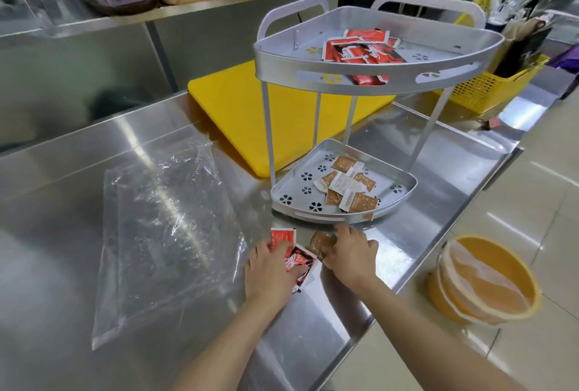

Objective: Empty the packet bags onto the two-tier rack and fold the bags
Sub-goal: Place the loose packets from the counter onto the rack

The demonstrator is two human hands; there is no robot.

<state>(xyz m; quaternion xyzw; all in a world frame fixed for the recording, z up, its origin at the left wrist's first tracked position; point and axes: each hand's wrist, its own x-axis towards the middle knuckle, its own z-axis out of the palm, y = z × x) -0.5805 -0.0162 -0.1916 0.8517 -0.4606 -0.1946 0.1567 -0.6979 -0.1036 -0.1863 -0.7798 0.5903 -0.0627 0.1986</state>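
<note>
A silver two-tier corner rack (pixel 360 77) stands on the steel counter. Red packets (pixel 360 49) lie on its top tier, brown packets (pixel 347 187) on its bottom tier (pixel 282 202). In front of the rack a few loose packets lie on the counter. My left hand (pixel 269 268) presses down on the red loose packets (pixel 282 238). My right hand (pixel 351 252) has its fingers closed around a brown packet (pixel 319 241). A clear, flat, empty plastic bag (pixel 163 227) lies to the left of both hands.
A yellow cutting board (pixel 238 108) lies behind the rack. A yellow basket (pixel 482 92) with utensils sits at the back right. Stacked yellow bowls (pixel 482 281) stand below the counter's right edge (pixel 438 234). A shelf with containers runs along the back.
</note>
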